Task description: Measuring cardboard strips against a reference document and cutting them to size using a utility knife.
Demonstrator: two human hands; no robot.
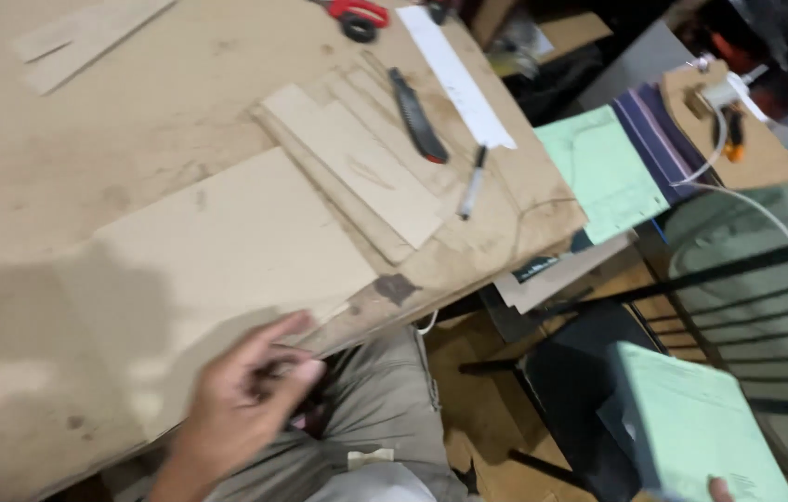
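Note:
My left hand (pixel 238 409) is at the near edge of the table. Its thumb lies on top of a large cardboard sheet (pixel 227 251) and its fingers curl under that sheet's edge. Only a fingertip of my right hand (pixel 719 485) shows at the bottom right, holding a pale green pad (pixel 691 428) over a black chair (pixel 571 372). My grey trousers (pixel 375 400) show between the two hands.
A stack of smaller cardboard pieces (pixel 357 167) lies beyond the sheet, with a black utility knife (pixel 417 116), a pen (pixel 472 182), a white paper strip (pixel 454 74) and red scissors (pixel 357 13). To the right are a green sheet (pixel 598 172), striped cloth (pixel 659 135) and a white cable (pixel 756 212).

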